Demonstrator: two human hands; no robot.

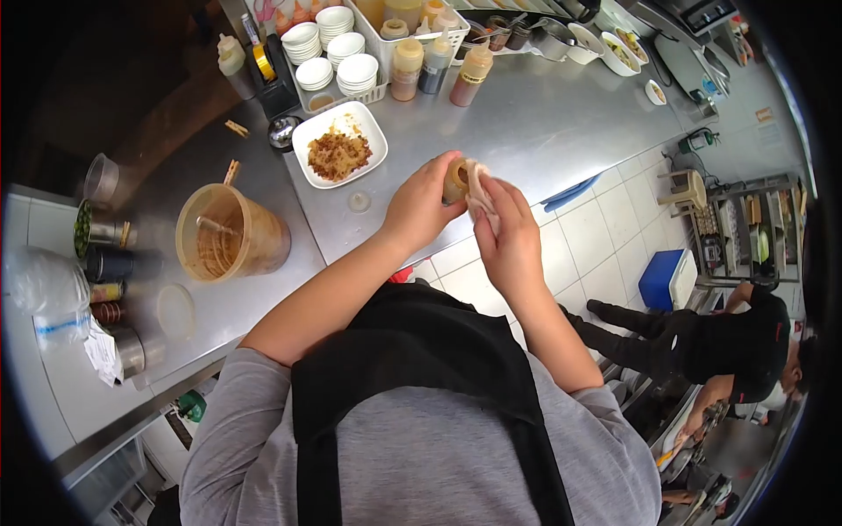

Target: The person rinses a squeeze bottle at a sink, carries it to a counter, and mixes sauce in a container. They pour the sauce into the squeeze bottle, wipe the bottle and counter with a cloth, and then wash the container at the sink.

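Observation:
My left hand (pixel 419 207) is wrapped around a translucent squeeze bottle (pixel 454 186) with brown contents or residue, its open mouth showing. Most of the bottle's body is hidden by the fingers. In my right hand (pixel 510 235) is a whitish cloth (pixel 479 186), pressed against the bottle's rim. Both hands are above the steel counter's front edge. To their left, on the counter, lies a small clear cap (pixel 359 202). Behind it stands a white square dish (pixel 377 145) of crumbly brown food. A big plastic tub (pixel 274 238), smeared brown inside, stands further left.
Stacked white bowls (pixel 357 70) and sauce bottles (pixel 407 70) line the back of the counter (pixel 544 114). A round lid (pixel 175 312) lies at the left. On the right, a co-worker in black (pixel 702 337) stands near a blue cooler (pixel 667 279).

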